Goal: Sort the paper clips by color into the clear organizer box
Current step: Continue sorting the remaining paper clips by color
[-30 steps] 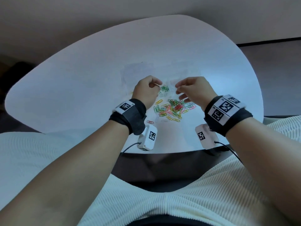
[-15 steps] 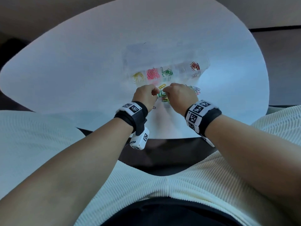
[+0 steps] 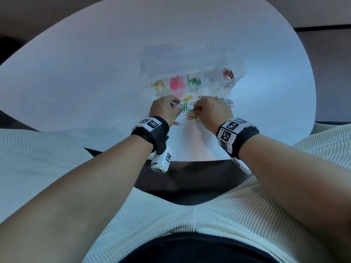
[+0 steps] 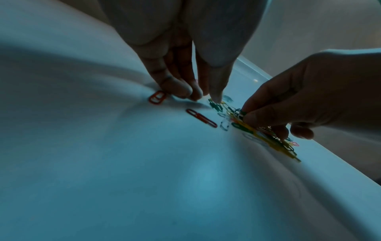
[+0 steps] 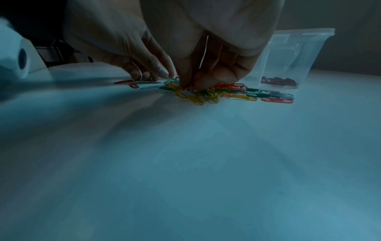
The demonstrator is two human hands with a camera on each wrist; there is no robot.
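The clear organizer box (image 3: 235,59) stands past the hands, with yellow clips (image 3: 158,86), pink clips (image 3: 176,83), green clips (image 3: 193,81), pale clips and dark red clips (image 3: 228,74) each in a separate compartment. A mixed pile of paper clips (image 3: 190,115) lies in front of it. My left hand (image 3: 165,109) has curled fingertips (image 4: 183,91) down on the table at the pile's left, and a thin pale clip shows between them. My right hand (image 3: 212,111) pinches clips in the pile (image 5: 198,96). Two red clips (image 4: 201,118) lie loose nearby.
The white oval table (image 3: 95,82) has bare surface to the left, right and beyond the box. Its near edge (image 3: 190,160) runs just behind my wrists. Beside my right hand stands the box's right end wall (image 5: 292,53).
Both hands have come down from near the box to the pile. The right hand's fingers have closed into the clips, and the box's compartments now show beyond the hands.
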